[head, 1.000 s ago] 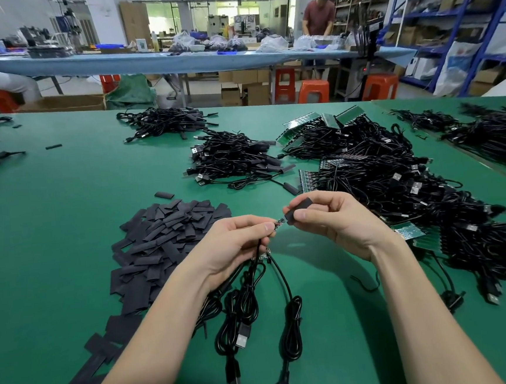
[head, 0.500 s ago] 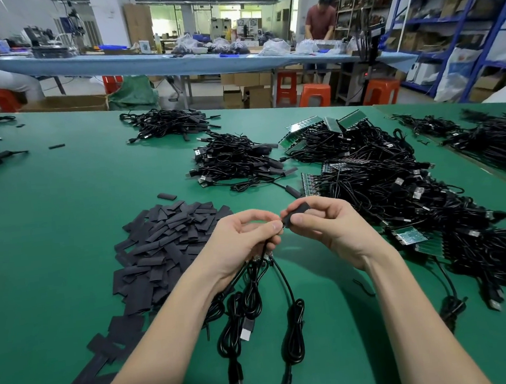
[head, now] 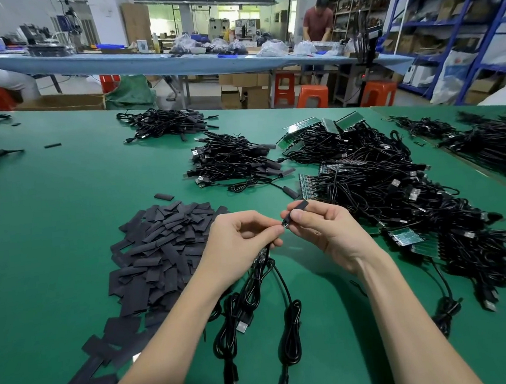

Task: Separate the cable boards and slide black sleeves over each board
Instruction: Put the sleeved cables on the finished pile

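My left hand (head: 241, 242) grips a bundle of black USB cables (head: 255, 308) whose small boards are hidden in the fist; one board's tip pokes out between thumb and forefinger. My right hand (head: 325, 228) pinches a black sleeve (head: 299, 206) right at that tip, the two hands touching above the green table (head: 49, 225). The cables hang down from my left hand, their USB plugs lying near the front edge. A heap of flat black sleeves (head: 161, 245) lies to the left of my left hand.
A big tangle of black cables with green board panels (head: 399, 197) fills the table to the right. Two smaller cable piles (head: 233, 159) (head: 163, 123) lie further back. More cables (head: 501, 139) cover the neighbouring table. Orange stools, shelves and people at a long bench stand behind.
My hands came together from a small gap, so the sleeve in my right hand now meets the board tip held in my left. The hanging cables barely moved.
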The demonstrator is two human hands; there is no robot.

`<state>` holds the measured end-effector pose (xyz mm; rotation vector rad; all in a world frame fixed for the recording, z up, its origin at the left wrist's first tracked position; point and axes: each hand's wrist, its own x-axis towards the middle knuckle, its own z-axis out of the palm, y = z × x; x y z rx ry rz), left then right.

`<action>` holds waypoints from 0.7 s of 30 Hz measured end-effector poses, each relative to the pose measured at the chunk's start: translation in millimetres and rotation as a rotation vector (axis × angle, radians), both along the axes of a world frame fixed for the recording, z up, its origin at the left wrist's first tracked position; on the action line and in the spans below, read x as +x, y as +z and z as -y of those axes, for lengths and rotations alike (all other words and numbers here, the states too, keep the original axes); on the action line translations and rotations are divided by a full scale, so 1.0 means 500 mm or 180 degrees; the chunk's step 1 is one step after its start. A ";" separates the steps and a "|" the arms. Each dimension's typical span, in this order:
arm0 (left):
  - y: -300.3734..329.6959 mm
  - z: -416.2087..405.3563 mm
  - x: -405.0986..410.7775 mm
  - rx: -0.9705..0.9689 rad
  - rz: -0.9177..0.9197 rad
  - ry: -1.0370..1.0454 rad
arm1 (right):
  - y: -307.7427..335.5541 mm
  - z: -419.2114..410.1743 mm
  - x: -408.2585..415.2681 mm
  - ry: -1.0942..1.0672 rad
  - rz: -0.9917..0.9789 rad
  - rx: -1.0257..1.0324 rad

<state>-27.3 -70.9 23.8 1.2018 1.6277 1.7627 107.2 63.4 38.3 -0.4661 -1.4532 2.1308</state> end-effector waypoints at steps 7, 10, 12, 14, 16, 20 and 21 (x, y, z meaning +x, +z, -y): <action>-0.002 -0.004 0.001 0.0053 0.0278 -0.0134 | 0.004 0.004 0.000 0.0197 0.0122 0.0207; -0.005 -0.005 0.003 0.0112 0.0323 -0.0106 | 0.005 0.002 0.002 0.0243 0.0168 0.0319; -0.003 -0.008 0.008 0.0183 0.0272 -0.0079 | 0.007 0.001 0.002 0.0270 0.0183 0.0356; 0.002 -0.010 0.011 0.0296 0.0318 -0.0088 | 0.008 0.003 0.001 0.0245 0.0143 0.0303; 0.008 -0.011 0.008 0.0396 0.0350 -0.0192 | 0.007 0.003 -0.001 0.0152 0.0056 0.0157; 0.010 -0.003 0.001 0.0339 0.0267 -0.0225 | 0.005 0.004 -0.005 0.0130 0.0043 -0.0025; 0.008 -0.001 -0.001 0.0313 0.0264 -0.0198 | 0.004 0.007 -0.006 0.0152 0.0057 -0.0043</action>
